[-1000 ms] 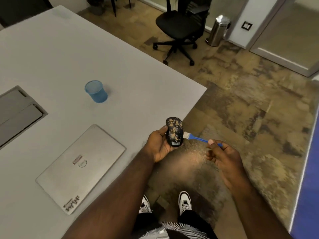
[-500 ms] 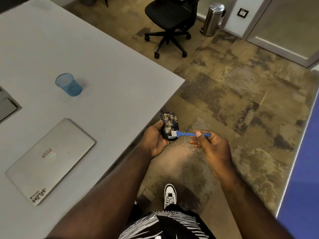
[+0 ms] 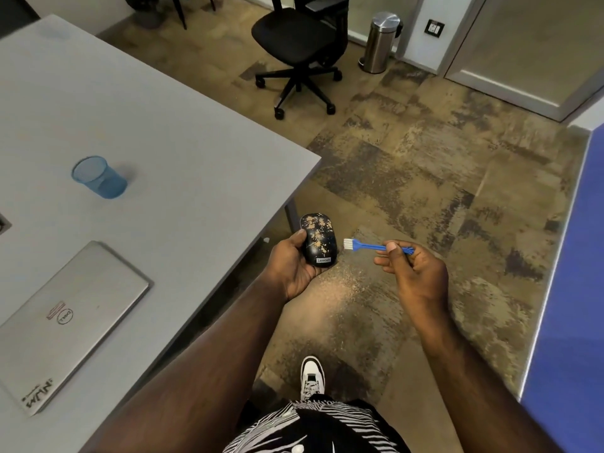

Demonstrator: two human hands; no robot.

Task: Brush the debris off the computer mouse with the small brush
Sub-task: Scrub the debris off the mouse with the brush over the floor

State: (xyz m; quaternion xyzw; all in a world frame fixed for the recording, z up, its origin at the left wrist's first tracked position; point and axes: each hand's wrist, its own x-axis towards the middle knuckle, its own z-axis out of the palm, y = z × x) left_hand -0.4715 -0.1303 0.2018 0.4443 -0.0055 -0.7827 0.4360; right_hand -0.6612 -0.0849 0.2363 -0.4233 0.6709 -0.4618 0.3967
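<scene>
In the head view, the left hand [image 3: 292, 264] cradles a black computer mouse [image 3: 317, 239] off the edge of the grey worktop [image 3: 163, 132], above the floor; its fingers are curled around the mouse's underside and its thumb presses along the mouse's left flank, so the grip is closed on the mouse. The mouse points away from the person, its top speckled with tan debris [image 3: 316, 231] and a small label at its near end. Just to the right of it, the right hand [image 3: 413, 268] pinches the blue handle of a small brush [image 3: 376, 246] between thumb and fingers, closed on the handle. The brush lies roughly level, its white bristles [image 3: 348, 244] pointing left toward the mouse, near its right side but with a narrow gap between them. Below the hands, fine tan grains [image 3: 346, 279] are scattered over the patterned brown floor [image 3: 425, 158]. On the worktop stand a blue cup [image 3: 98, 176], well apart from the mouse, and a closed silver laptop [image 3: 65, 322] nearer the person. Farther back are a black office chair [image 3: 299, 44] and a steel bin [image 3: 379, 42]. At the bottom, a white shoe [image 3: 312, 376] and a black-and-white striped garment [image 3: 313, 426] show.
</scene>
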